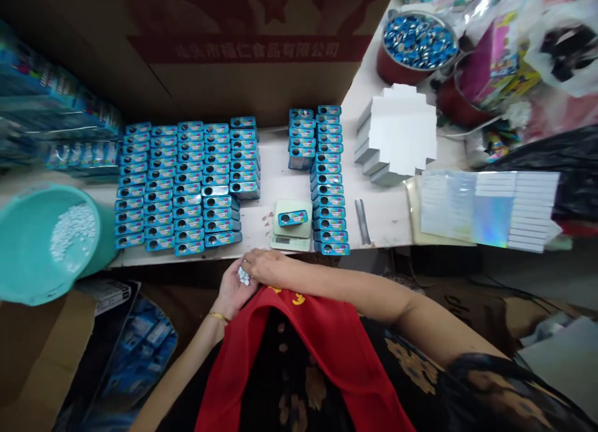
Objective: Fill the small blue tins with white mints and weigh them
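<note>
My left hand (233,290) is cupped palm up below the table's front edge, with a small heap of white pellets (243,275) in it. My right hand (265,267) reaches over it, its fingertips bent down at the pellets; whether they pinch any is hidden. Just beyond my hands, a blue tin (292,218) lies on a small pale green scale (283,240). Rows of blue tins (189,223) stand to the left of the scale, and two more columns of tins (329,212) stand on its right side.
A turquoise tub (100,232) holding white pellets is at the left. A metal strip (362,221), stacked white card pieces (404,129) and a red pot (397,70) of blue lids lie to the right. A large cardboard box (252,86) stands behind the tins.
</note>
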`<state>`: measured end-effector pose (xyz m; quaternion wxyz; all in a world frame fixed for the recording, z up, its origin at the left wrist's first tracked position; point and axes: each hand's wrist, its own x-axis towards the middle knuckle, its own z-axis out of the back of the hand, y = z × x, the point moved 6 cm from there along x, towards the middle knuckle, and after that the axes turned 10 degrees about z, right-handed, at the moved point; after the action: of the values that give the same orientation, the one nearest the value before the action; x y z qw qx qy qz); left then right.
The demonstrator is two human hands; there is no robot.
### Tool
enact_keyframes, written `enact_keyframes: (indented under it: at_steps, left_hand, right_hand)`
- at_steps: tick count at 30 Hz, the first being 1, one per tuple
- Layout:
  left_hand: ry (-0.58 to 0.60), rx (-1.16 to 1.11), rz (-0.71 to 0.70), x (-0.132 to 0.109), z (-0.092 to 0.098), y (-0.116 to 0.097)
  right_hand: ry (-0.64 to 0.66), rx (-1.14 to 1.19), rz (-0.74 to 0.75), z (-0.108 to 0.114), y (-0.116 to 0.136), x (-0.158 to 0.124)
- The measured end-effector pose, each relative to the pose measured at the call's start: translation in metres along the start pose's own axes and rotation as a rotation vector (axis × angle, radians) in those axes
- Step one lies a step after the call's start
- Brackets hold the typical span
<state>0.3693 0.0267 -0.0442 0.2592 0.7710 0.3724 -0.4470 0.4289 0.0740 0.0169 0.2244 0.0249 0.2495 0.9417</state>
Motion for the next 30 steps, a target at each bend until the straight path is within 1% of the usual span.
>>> enact_keyframes:
  at_steps: [3,5,9,12,14,15,18,20,21,22,24,26,28,30]
  left_hand:
    - [-0.004,0.012,-0.02,0.005,-0.007,0.01]
    - [-0.02,0.017,-0.012,0.006,-0.011,0.014]
    - [-0.038,0.025,0.056,0.007,-0.016,0.018]
    - [-0.044,0.055,0.089,0.008,-0.017,0.016]
    - [-0.025,0.072,0.084,0.009,-0.019,0.014]
    - [-0.008,0.08,0.081,0.009,-0.021,0.012]
    - [0.059,0.12,0.085,0.009,-0.027,0.006]
    - [0.083,0.146,0.084,0.007,-0.029,0.002]
    - [0.086,0.149,0.076,0.005,-0.028,-0.001]
    - [0.084,0.147,0.067,0.003,-0.027,-0.003]
    - [0.072,0.129,0.049,-0.001,-0.022,-0.006]
    - [0.057,0.105,0.037,-0.004,-0.016,-0.006]
    - [0.044,0.081,0.023,-0.007,-0.01,-0.006]
    - [0.044,0.064,0.01,-0.01,-0.006,-0.006]
  right_hand:
    - [-0.046,0.012,0.098,0.006,-0.004,-0.014]
    - [-0.046,0.013,0.127,0.008,-0.008,-0.021]
    - [-0.006,0.062,0.135,0.002,-0.013,-0.027]
    - [-0.055,0.147,0.107,-0.002,-0.016,-0.028]
    - [-0.14,0.251,0.067,0.0,-0.021,-0.03]
    - [-0.208,0.321,0.041,0.003,-0.025,-0.033]
    - [-0.492,0.504,-0.099,0.022,-0.048,-0.046]
    - [-0.674,0.526,-0.217,0.035,-0.07,-0.058]
    - [-0.731,0.505,-0.265,0.04,-0.08,-0.063]
    - [-0.759,0.471,-0.303,0.044,-0.089,-0.066]
    - [-0.747,0.382,-0.355,0.047,-0.104,-0.067]
    - [-0.687,0.295,-0.378,0.044,-0.113,-0.064]
    - [-0.643,0.231,-0.388,0.041,-0.117,-0.061]
    - [-0.641,0.209,-0.381,0.038,-0.117,-0.061]
